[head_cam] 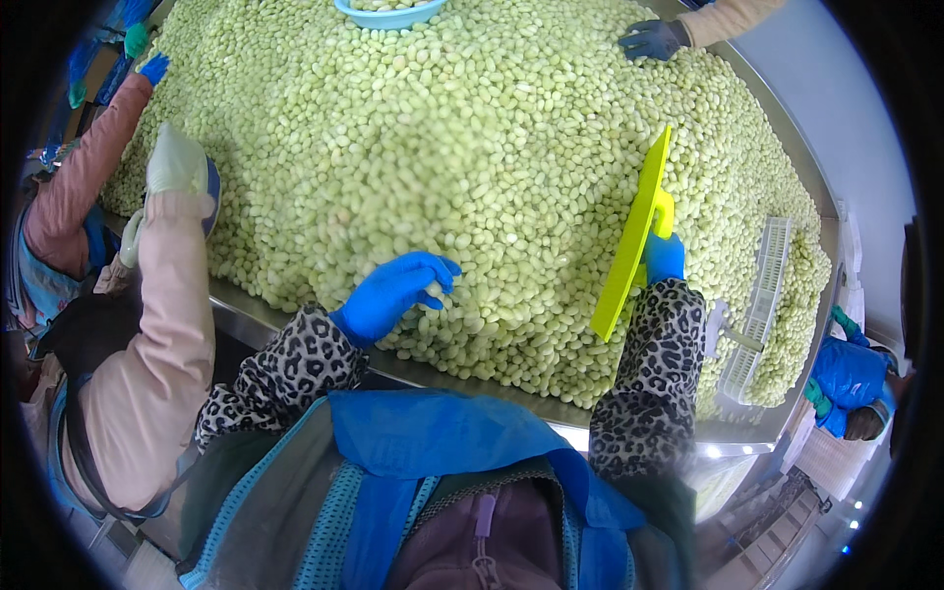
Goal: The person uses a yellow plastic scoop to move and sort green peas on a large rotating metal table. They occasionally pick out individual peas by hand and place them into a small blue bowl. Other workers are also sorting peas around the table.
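Pale green oval fruits, grape-like, [472, 184] lie heaped across a large metal-rimmed table. My left hand [398, 293], in a blue glove, is curled at the near part of the heap, with a pale fruit between thumb and fingers. My right hand [664, 258], also blue-gloved, grips the handle of a yellow-green plastic float-like board [634, 236]. The board stands on edge, tilted, over the fruits; the fingers are partly hidden behind it. Both my sleeves have leopard-print cuffs.
A white slotted plastic basket [759, 317] lies at the right beside a grey tool [715, 328]. A light blue basin [389, 16] sits at the far side. Co-workers' gloved hands reach in at left [154, 68] and far right [655, 40]. The metal rim [413, 372] runs before me.
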Demonstrator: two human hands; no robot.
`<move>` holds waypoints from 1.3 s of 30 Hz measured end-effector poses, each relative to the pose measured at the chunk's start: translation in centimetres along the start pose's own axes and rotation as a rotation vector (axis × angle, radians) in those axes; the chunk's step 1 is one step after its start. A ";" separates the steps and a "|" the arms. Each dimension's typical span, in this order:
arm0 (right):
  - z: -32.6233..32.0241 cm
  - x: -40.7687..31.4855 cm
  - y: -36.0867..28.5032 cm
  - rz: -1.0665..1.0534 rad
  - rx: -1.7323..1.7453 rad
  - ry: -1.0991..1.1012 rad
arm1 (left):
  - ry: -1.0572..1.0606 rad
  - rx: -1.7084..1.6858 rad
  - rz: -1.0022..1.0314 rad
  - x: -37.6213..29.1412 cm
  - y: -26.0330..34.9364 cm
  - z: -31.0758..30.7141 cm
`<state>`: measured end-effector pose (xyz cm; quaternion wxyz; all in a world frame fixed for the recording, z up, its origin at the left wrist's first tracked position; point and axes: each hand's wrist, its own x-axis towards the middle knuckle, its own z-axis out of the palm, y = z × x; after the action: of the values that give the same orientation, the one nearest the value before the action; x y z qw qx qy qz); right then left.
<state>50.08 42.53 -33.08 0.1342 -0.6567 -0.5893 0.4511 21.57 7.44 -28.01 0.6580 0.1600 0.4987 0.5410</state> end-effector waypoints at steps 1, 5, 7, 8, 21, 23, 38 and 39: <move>0.1 -0.1 -0.3 0.007 -0.002 -0.006 | -0.028 -0.236 -0.043 0.1 0.3 -0.1; 0.4 -0.2 -0.6 -0.003 -0.054 0.023 | -0.052 0.411 0.039 1.2 -0.8 1.3; 0.5 0.0 -0.5 -0.009 -0.064 0.036 | -0.069 0.982 0.239 2.0 -1.9 2.3; 0.5 0.0 -0.4 -0.003 -0.046 0.019 | -0.088 1.217 0.279 2.3 -2.3 2.7; 0.6 3.2 -2.4 0.015 -0.151 -0.138 | -0.124 1.247 0.287 3.0 -2.8 2.7; 0.0 4.9 -2.2 0.042 -0.218 -0.209 | -0.109 1.093 0.207 3.3 -2.0 3.0; 4.9 -4.7 -6.0 -0.236 -0.735 -0.521 | -0.011 0.088 -0.285 3.0 -0.6 3.2; 5.1 -6.5 -6.5 -0.271 -0.801 -0.529 | 0.005 0.014 -0.303 2.8 -0.6 3.1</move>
<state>42.68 36.61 -28.52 -0.2253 -0.4375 -0.8101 0.3187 24.22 10.68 -28.39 0.7299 0.0863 0.5225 0.4322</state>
